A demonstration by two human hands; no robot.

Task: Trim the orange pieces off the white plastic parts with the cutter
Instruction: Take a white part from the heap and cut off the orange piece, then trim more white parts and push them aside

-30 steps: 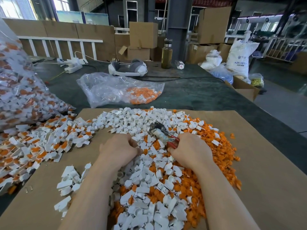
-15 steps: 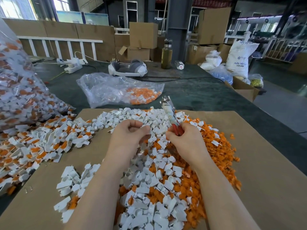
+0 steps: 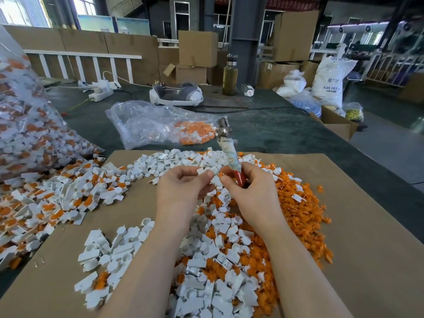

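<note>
We note left hand (image 3: 181,187) pinches white part (image 3: 215,179) | right hand (image 3: 247,187) grips cutter (image 3: 229,152), head raised above both hands.

The cutter (image 3: 230,150) has a red handle, a dirty white-grey wrap w/ bluish marks, and a silver metal head. The trimmed plastic parts (image 3: 218,255) are white, mixed w/ orange pieces (image 3: 298,210). The cardboard sheet (image 3: 367,249) is plain brown; the table cover (image 3: 286,134) is dark green. The bottle (image 3: 230,75) holds olive-yellow liquid.
</note>
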